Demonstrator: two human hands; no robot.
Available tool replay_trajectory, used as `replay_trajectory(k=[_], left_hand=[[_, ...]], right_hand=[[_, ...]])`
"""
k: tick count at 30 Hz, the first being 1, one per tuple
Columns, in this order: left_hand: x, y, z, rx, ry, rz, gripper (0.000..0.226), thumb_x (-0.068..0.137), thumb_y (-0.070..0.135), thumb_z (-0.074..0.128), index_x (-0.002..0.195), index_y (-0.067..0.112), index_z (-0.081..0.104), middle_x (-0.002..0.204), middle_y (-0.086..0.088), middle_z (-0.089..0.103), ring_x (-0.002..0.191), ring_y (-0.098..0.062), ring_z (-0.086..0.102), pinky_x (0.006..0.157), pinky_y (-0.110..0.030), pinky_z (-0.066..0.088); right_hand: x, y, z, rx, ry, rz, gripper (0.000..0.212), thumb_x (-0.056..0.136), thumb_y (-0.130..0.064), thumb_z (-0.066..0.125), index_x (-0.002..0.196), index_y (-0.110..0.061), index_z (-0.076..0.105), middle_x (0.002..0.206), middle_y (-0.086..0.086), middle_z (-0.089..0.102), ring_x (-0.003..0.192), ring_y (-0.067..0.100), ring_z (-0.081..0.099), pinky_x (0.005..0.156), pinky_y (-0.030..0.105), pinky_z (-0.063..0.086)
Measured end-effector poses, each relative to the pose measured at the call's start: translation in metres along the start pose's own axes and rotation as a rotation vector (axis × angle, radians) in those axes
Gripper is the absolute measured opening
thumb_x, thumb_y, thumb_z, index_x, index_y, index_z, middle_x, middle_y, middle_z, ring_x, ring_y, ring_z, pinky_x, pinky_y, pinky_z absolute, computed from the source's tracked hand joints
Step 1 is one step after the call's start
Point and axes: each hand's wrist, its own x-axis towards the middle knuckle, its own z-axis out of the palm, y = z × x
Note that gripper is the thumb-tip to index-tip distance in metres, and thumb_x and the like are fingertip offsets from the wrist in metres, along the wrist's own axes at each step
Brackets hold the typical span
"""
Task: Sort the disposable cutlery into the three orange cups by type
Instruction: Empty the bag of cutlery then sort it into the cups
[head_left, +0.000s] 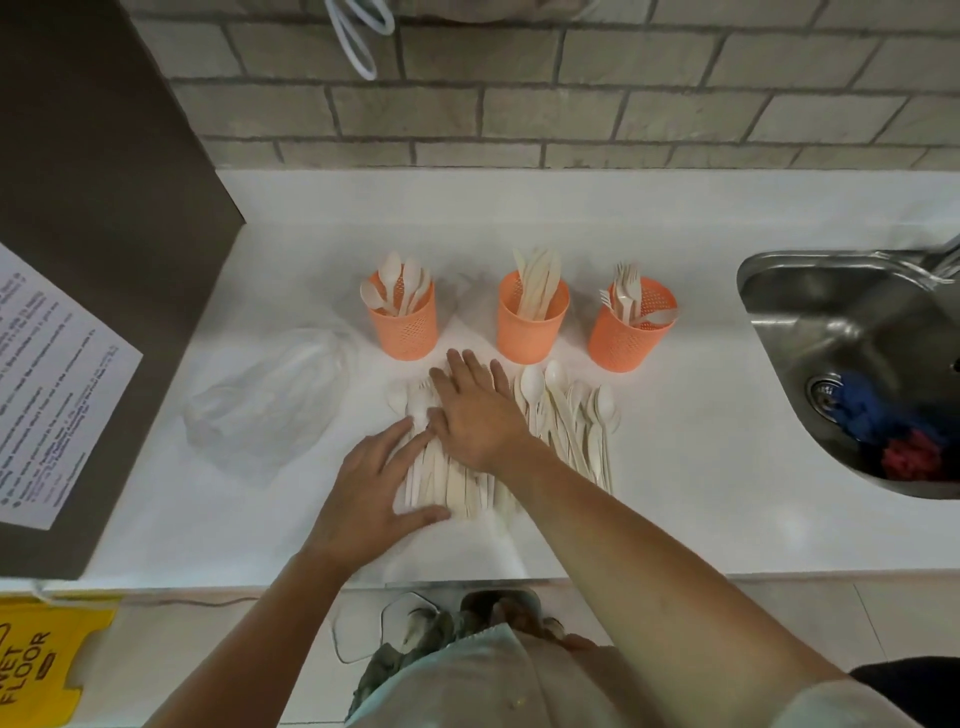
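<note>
Both hands flat, fingers spread, gripping nothing: left hand (375, 486) and right hand (475, 410) pressed on a pile of pale, slim cutlery (563, 431) on the glossy white surface (701, 467). Behind, three perforated orange cups (531, 325) holding spoons, knives, forks.

White counter (675, 467) under grey brick wall (571, 104) — steel sink (831, 312) right.

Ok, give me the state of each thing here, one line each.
Left cup: upright, holds spoons.
Middle cup: upright, holds knives.
Right cup: upright, holds forks.
Loose cutlery: unsorted, flat on counter.
Left hand: flat on the pile.
Right hand: flat on the pile.
Plastic bag: lying crumpled.
</note>
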Motion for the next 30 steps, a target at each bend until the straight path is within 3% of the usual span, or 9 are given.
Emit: replay_trajectory(k=[6,8,10,13,15,18,21,25,30], left_hand=[[-0.013,0.012,-0.008,-0.165,0.08,-0.101,0.087,0.08,0.081,0.059,0.154,0.038,0.041,0.159,0.012,0.031,0.146,-0.01,0.028,0.117,-0.035,0.03],[-0.014,0.031,-0.014,-0.265,0.225,-0.191,0.066,0.089,0.069,0.055,0.144,0.033,0.053,0.146,0.014,0.039,0.139,-0.01,0.036,0.113,-0.033,0.036],[-0.006,0.056,-0.017,-0.392,0.315,-0.25,0.045,0.097,0.058,0.057,0.134,0.032,0.06,0.131,0.015,0.044,0.127,-0.01,0.048,0.108,-0.035,0.045],[0.018,0.087,-0.017,-0.435,0.229,-0.145,0.039,0.097,0.046,0.062,0.134,0.033,0.06,0.114,0.016,0.05,0.102,-0.003,0.056,0.091,-0.027,0.052],[0.036,0.103,-0.013,-0.362,0.091,-0.042,0.044,0.098,0.044,0.062,0.14,0.035,0.054,0.113,0.016,0.05,0.096,-0.001,0.056,0.087,-0.025,0.052],[0.058,0.122,-0.003,-0.228,-0.121,0.049,0.054,0.101,0.046,0.059,0.151,0.035,0.043,0.127,0.011,0.05,0.105,-0.007,0.055,0.092,-0.028,0.049],[0.067,0.13,0.012,-0.121,-0.226,0.065,0.06,0.101,0.049,0.056,0.155,0.034,0.037,0.139,0.007,0.046,0.121,-0.014,0.052,0.1,-0.034,0.05],[0.066,0.134,0.021,-0.145,-0.198,0.032,0.057,0.1,0.046,0.059,0.153,0.033,0.041,0.135,0.01,0.044,0.122,-0.011,0.05,0.104,-0.03,0.047],[0.062,0.133,0.018,-0.399,-0.058,-0.122,0.039,0.098,0.039,0.066,0.136,0.034,0.057,0.113,0.02,0.055,0.092,0.0,0.057,0.08,-0.008,0.044]], right_hand=[[-0.051,0.006,-0.017,0.193,0.328,0.156,0.055,0.104,-0.04,0.038,0.154,-0.017,0.037,0.165,0.014,0.023,0.155,0.034,0.014,0.126,0.05,0.014],[-0.08,0.022,-0.021,0.199,0.468,0.311,0.05,0.098,-0.039,0.046,0.142,-0.017,0.051,0.151,0.014,0.04,0.14,0.035,0.034,0.115,0.048,0.031],[-0.109,0.045,-0.017,0.186,0.52,0.463,0.047,0.091,-0.036,0.054,0.132,-0.015,0.057,0.134,0.014,0.049,0.121,0.036,0.044,0.099,0.045,0.039],[-0.143,0.08,-0.009,0.376,0.433,0.725,0.046,0.092,-0.031,0.06,0.132,-0.011,0.054,0.124,0.013,0.05,0.113,0.034,0.047,0.096,0.041,0.038],[-0.15,0.099,-0.007,0.559,0.314,0.855,0.041,0.09,-0.034,0.059,0.125,-0.013,0.056,0.113,0.009,0.056,0.106,0.029,0.052,0.092,0.039,0.045],[-0.146,0.105,-0.011,0.564,0.211,0.826,0.024,0.087,-0.043,0.055,0.095,-0.021,0.055,0.089,-0.001,0.055,0.085,0.022,0.055,0.073,0.03,0.041],[-0.135,0.102,-0.018,0.576,0.181,0.818,0.02,0.094,-0.028,0.06,0.088,-0.009,0.058,0.085,0.0,0.059,0.076,0.019,0.056,0.063,0.03,0.042],[-0.131,0.112,-0.025,0.671,0.164,0.875,0.015,0.092,-0.018,0.058,0.086,-0.006,0.064,0.078,-0.001,0.063,0.068,0.015,0.057,0.056,0.023,0.042],[-0.143,0.112,-0.037,0.761,0.307,0.859,0.009,0.095,-0.022,0.062,0.089,-0.015,0.065,0.083,-0.002,0.067,0.071,0.009,0.06,0.057,0.017,0.038]])
